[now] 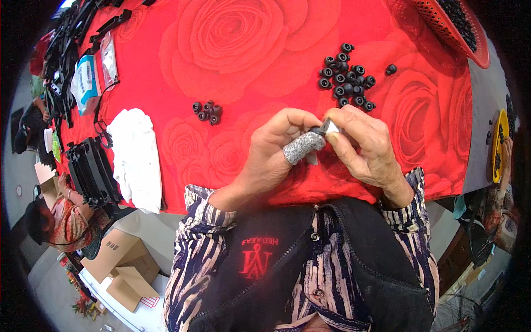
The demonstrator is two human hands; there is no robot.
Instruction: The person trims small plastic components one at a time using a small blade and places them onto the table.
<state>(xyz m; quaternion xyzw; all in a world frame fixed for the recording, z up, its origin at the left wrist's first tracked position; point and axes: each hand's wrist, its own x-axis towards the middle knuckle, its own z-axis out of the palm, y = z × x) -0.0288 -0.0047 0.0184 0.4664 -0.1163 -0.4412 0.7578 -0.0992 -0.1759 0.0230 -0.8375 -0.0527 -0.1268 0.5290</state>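
Close in front of my chest, both hands meet over the near edge of the red cloth. My left hand (269, 145) is closed in a pinch, with a speckled grey knit finger sleeve (303, 148) on one digit. Its fingertips hold a small black part (317, 131), mostly covered by the fingers. My right hand (368, 145) pinches a small pointed white-and-dark piece (331, 128) against that part; its kind is unclear. Beyond my right hand lies a loose heap of small black round knobs (347, 77). A smaller cluster of black knobs (208, 112) sits beyond my left hand.
A folded white cloth (134, 157) lies at left, near a blue-and-white packet (86, 84) and black strips (91, 171). A red basket (442, 25) of black parts stands far right. Other people work at both sides; one is beside a yellow tray (500, 141).
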